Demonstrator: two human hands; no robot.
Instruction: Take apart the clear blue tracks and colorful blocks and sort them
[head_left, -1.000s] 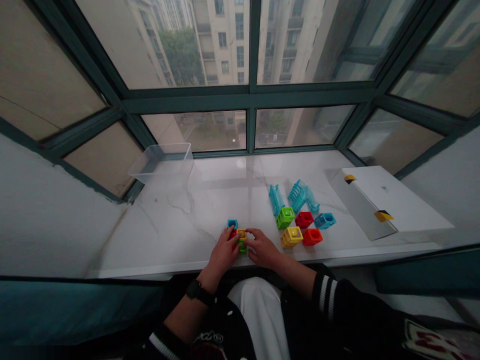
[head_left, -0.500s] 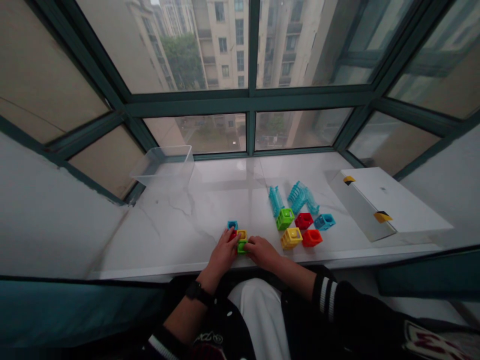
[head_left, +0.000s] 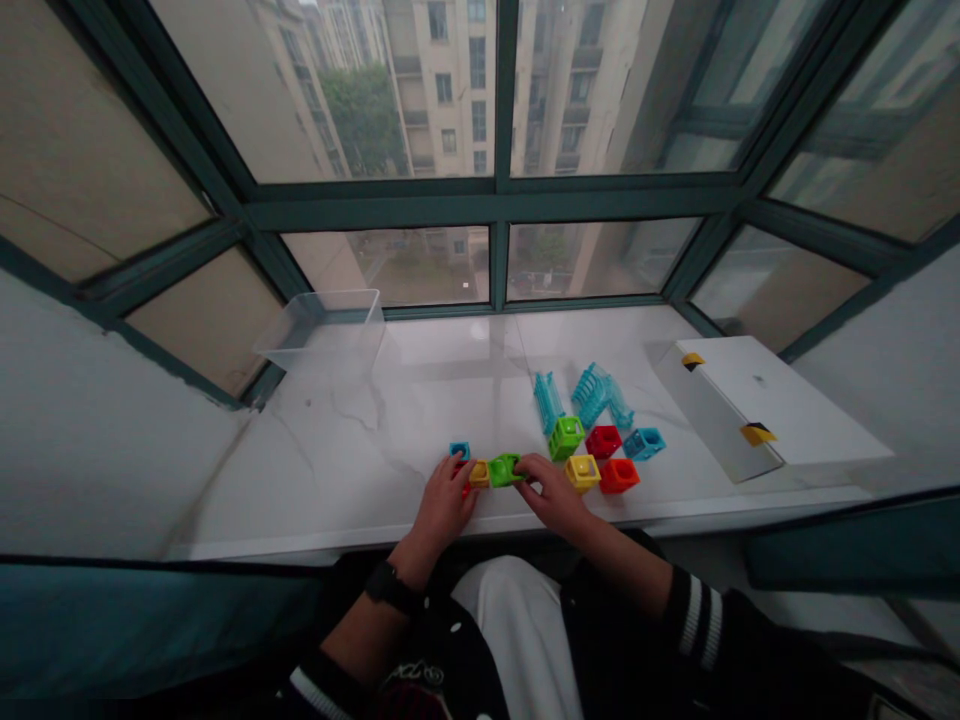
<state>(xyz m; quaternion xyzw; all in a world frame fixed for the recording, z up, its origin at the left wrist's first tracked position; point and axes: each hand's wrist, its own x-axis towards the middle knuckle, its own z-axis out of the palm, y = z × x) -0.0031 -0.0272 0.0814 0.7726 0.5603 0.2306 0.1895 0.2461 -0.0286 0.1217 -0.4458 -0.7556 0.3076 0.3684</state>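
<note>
On the white marble sill (head_left: 352,440), my right hand (head_left: 555,495) pinches a green cube block (head_left: 504,469) by its right side. My left hand (head_left: 441,505) rests with curled fingers on a small cluster: a yellow cube (head_left: 480,473), a red cube mostly hidden under the fingers, and a small blue cube (head_left: 460,451) just behind. The green block sits right of the yellow one, touching or nearly touching it.
To the right lie more cubes: green (head_left: 566,436), red (head_left: 604,441), blue (head_left: 645,443), yellow (head_left: 583,471), orange-red (head_left: 619,475), plus light-blue ribbed track pieces (head_left: 592,395). A clear plastic bin (head_left: 326,330) stands back left. A white box (head_left: 757,410) lies at the right.
My right hand has moved the green block from below the yellow cube to its right side. The left hand stayed on the cluster. The camera shifted slightly.
</note>
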